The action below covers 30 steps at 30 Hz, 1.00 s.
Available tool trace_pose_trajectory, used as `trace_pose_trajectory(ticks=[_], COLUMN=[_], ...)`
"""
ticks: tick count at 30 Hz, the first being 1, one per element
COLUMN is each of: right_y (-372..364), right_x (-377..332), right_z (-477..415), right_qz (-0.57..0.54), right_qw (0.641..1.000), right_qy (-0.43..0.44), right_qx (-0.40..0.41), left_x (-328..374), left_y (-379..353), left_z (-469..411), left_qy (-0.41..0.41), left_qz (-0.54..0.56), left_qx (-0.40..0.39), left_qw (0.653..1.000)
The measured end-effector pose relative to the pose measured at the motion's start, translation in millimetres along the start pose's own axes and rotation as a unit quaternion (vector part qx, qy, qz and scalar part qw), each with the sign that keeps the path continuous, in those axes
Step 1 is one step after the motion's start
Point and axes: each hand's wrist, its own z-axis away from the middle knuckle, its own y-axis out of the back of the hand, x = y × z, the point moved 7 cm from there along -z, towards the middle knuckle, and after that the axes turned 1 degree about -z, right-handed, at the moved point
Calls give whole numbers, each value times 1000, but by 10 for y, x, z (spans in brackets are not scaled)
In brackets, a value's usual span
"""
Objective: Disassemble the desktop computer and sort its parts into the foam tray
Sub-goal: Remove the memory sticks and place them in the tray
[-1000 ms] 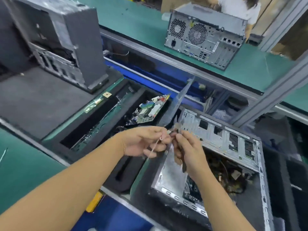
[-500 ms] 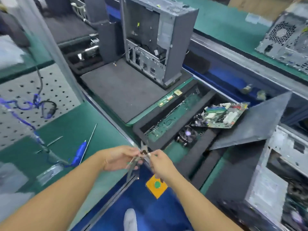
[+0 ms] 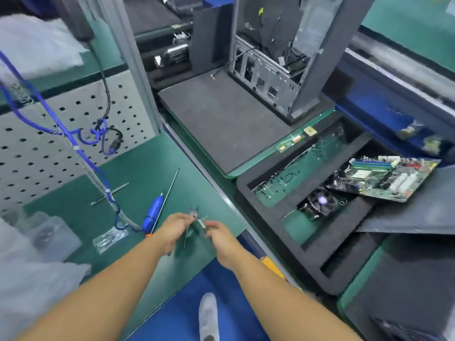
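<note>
- The left hand [image 3: 173, 226] is closed around the handles of a small pair of cutters [image 3: 194, 214], fingers curled, with the tool's short nose poking up past the knuckles.
- The right hand [image 3: 219, 233] pinches a thin pale wire [image 3: 202, 222] between thumb and fingertips; the other fingers are folded in. The wire runs from that pinch toward the cutters' nose, and a loose strand droops below the left hand.
- Motion blur hides whether the cutters' nose is shut on the wire or merely beside it; I cannot tell.
- Both hands meet above the near edge of the green bench mat [image 3: 138, 183], close together, almost touching.
- On the mat to the left lie a blue-handled screwdriver [image 3: 154, 212], a thin metal rod [image 3: 167, 193] just beside it, and a small clear bag [image 3: 109, 238].
- A blue coiled cord [image 3: 73, 141] hangs in front of a perforated grey panel [image 3: 49, 143].
- The foam tray [image 3: 295, 244] sits to the right, past the bench edge. A motherboard [image 3: 384, 178] leans tilted over its far compartment, and a cooler fan [image 3: 320, 201] rests in a middle pocket.
- An opened computer case [image 3: 290, 60] stands upright on a dark foam pad [image 3: 221, 124] behind the tray.
- A shoe [image 3: 208, 313] shows on the blue floor between the forearms.
</note>
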Motion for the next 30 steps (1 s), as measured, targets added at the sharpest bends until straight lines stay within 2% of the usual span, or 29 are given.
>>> trace_pose_trajectory(ticks=[6, 11, 13, 16, 19, 21, 25, 30], right_y=[-213, -286, -137, 139, 571, 896, 1515, 2167], right_x=[7, -16, -72, -236, -381, -427, -472, -384], right_z=[-173, -131, -93, 65, 316, 504, 959, 1535], right_qz=[-48, 10, 5, -85, -122, -149, -199, -183], right_qw=[998, 998, 999, 991, 977, 963, 938, 929], right_qy=[-24, 9, 40, 98, 158, 188, 225, 245], right_qx=[-24, -56, -30, -11, 74, 123, 170, 206], left_x=[-75, 86, 186, 403, 651, 855, 1254, 1504], left_y=[82, 116, 9, -267, -744, -1091, -1795, -2546], left_z=[-249, -210, -143, 11, 197, 349, 715, 1147], left_qy=[-18, -119, -127, -133, -137, -144, -148, -141], left_qz=[-33, -52, -16, 16, -2, -2, 11, 14], left_qx=[26, 44, -4, -81, -178, -226, -321, -432], left_qw=[999, 991, 992, 988, 974, 963, 935, 891])
